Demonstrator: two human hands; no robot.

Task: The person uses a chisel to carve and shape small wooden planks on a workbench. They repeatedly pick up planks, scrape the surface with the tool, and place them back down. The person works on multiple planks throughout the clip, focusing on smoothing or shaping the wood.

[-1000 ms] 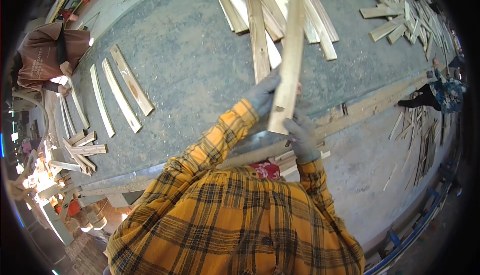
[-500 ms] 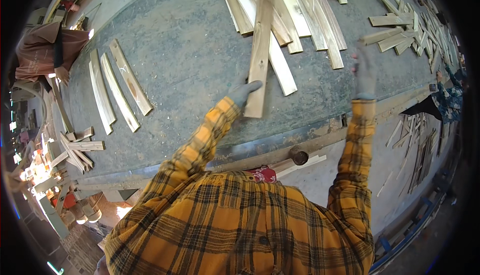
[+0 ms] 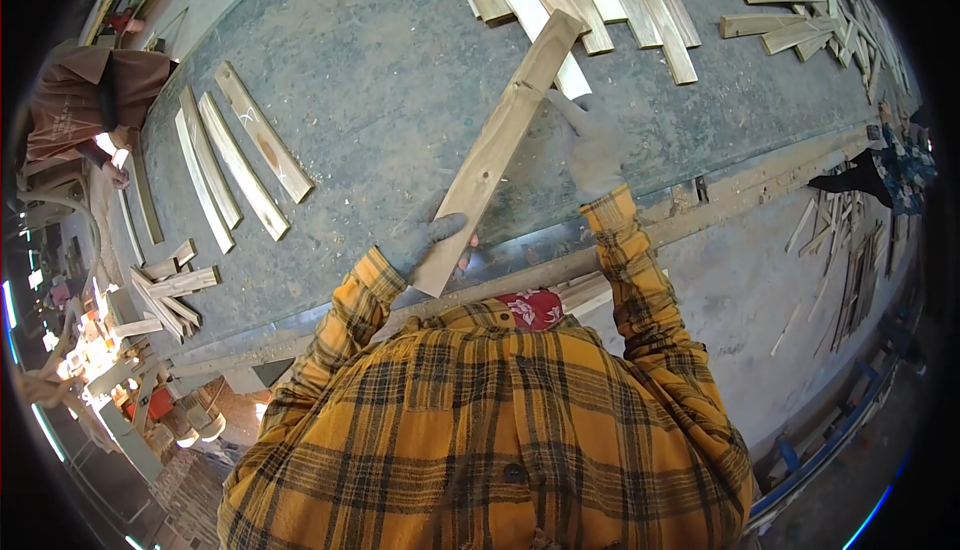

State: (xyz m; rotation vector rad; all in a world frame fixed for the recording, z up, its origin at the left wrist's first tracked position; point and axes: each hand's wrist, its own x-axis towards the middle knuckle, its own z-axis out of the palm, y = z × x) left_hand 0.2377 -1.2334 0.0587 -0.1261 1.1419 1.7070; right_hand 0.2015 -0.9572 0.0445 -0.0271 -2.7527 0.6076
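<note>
A long, flat wooden board [image 3: 489, 165] is gripped near its close end by my left hand [image 3: 425, 238], which wears a grey glove. The board slants up and away to the right above the table, and its face shows small knots. Bare fingertips peek out from under its near edge. My right hand [image 3: 594, 150], gloved too and somewhat blurred, is beside the board's far part with fingers stretched toward it and nothing visible in them. Beyond the far end lie several boards [image 3: 625, 0] side by side, one partly hidden behind the held board.
Several boards [image 3: 262, 140] lie spaced out on the left of the dusty grey table [image 3: 350, 90]. Short offcuts [image 3: 175, 295] sit at its left corner, and a pile of wood pieces [image 3: 810, 30] at the far right. Another person [image 3: 85, 110] stands at the left edge.
My left hand has drawn the board nearer to my body, and its far end has swung right. My right hand has come in from the right toward the board. A gloved hand at the top has left view.
</note>
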